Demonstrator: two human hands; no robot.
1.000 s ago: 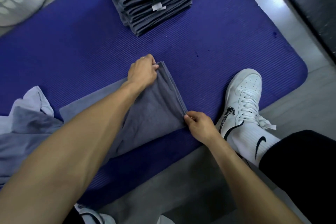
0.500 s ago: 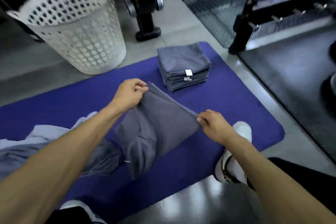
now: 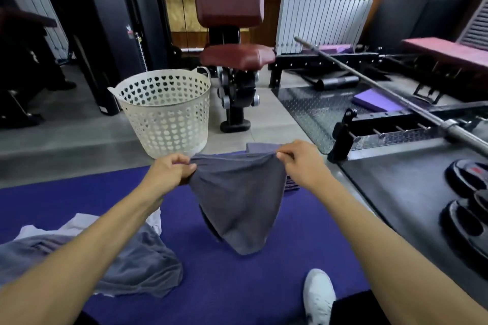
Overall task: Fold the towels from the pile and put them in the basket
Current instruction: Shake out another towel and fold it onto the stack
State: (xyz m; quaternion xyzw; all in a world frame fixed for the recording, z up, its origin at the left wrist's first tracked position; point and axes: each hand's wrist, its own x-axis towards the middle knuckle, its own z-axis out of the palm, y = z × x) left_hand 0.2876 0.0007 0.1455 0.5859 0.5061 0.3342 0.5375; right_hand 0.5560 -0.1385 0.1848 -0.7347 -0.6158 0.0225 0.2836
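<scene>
Lifted grey towel off purple mat since earlier; my left hand and right hand pinch its top corners, towel hanging in air before white basket

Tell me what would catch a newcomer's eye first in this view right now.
Front and centre, the left hand and right hand pinch the top corners of a grey towel that hangs above the blue mat. Just beyond, left of centre, a white perforated basket stands on the floor; a crumpled towel pile lies at lower left.
</scene>
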